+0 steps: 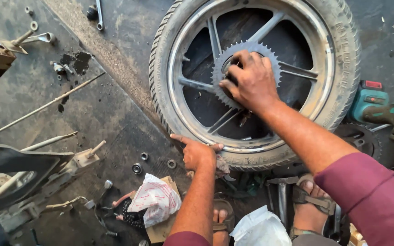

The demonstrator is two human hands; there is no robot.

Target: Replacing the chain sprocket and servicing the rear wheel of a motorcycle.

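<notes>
At centre of motorcycle wheel [251,150], right hand [251,82] fingers curled, gripping rear sprocket [224,59]; left hand [197,152] spread flat on near tyre edge, apparently steadying it.

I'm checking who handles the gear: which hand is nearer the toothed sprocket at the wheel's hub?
Right. The right hand lies on the sprocket, fingers over its centre. The left hand is apart from it, pressed on the tyre at the wheel's near edge.
</notes>
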